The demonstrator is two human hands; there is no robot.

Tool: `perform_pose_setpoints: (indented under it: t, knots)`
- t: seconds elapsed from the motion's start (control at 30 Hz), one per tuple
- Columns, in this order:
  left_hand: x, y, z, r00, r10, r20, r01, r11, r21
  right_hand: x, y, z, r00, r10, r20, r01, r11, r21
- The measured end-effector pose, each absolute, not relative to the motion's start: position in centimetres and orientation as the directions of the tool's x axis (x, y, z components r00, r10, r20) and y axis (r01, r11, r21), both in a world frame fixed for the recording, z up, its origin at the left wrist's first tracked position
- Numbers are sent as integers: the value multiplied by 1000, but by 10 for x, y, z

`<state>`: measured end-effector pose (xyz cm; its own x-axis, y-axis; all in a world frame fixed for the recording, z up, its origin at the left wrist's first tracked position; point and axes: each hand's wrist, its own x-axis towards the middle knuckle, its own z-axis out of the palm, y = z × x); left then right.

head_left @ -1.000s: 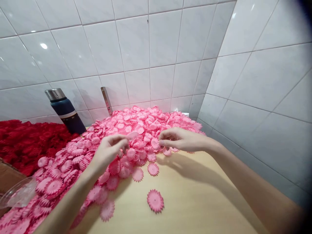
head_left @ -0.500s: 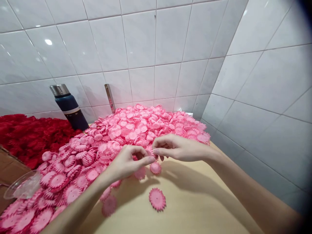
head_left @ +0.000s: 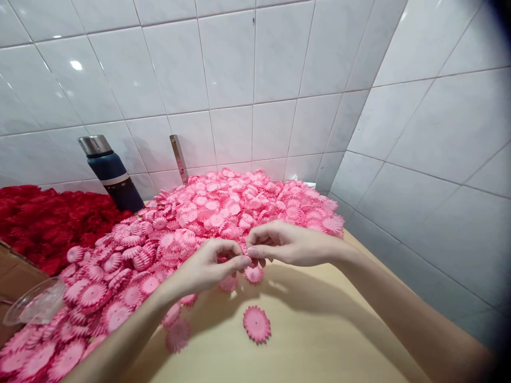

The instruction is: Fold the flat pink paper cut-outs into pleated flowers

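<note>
My left hand [head_left: 215, 263] and my right hand [head_left: 289, 243] meet fingertip to fingertip above the front of a heap of pink flower discs [head_left: 215, 207]. Both hands are closed in a pinch, thumbs against fingers, on a small pink flower disc [head_left: 245, 249] that the fingers mostly hide. Just under the fingertips lies a loose pink disc [head_left: 253, 274], with another disc [head_left: 229, 283] beside it below my left hand. A darker pink disc with a notched edge [head_left: 256, 324] lies flat by itself on the pale table [head_left: 311, 340], nearer to me.
At the back left a dark blue bottle [head_left: 115, 181] with a steel cap stands by a heap of red pieces [head_left: 51, 218]. A clear plastic lid or dish [head_left: 34, 303] rests near a cardboard box [head_left: 16, 276]. A metal strip [head_left: 178, 158] leans on the tiled wall [head_left: 231, 58].
My hands have drawn slightly closer together at the fingertips, with the pinch kept. The whole view has shifted a little; the discs on the table lie as before.
</note>
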<state>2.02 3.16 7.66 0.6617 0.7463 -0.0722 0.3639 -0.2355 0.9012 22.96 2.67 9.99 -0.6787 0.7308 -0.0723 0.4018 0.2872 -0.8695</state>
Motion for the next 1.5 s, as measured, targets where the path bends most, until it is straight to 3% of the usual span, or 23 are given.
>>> perform_pose_setpoints:
  t: [0.23,0.73,1.0,1.13,1.33,1.5]
  knots:
    - [19,30,83,707,687,-167,354,-140,925,231,27,100,-697,713,-75,413,314,-855]
    - [16,34,81,736,652,-183,310,-84,947,235,29,97,-696,714,-78,442,341,-830]
    - [15,34,81,729,643,-235,380,-95,920,234,30,96,-663,743,-91,521,370,-769]
    - [15,37,79,699,688,-196,422,-175,889,235,31,95,-643,762,-78,530,370,-763]
    - [11,41,78,659,742,-123,447,-254,858,246,36,97,-572,820,-13,542,366,-757]
    - [7,40,82,676,712,-191,482,-231,845,266,42,99,-329,939,96,589,284,-756]
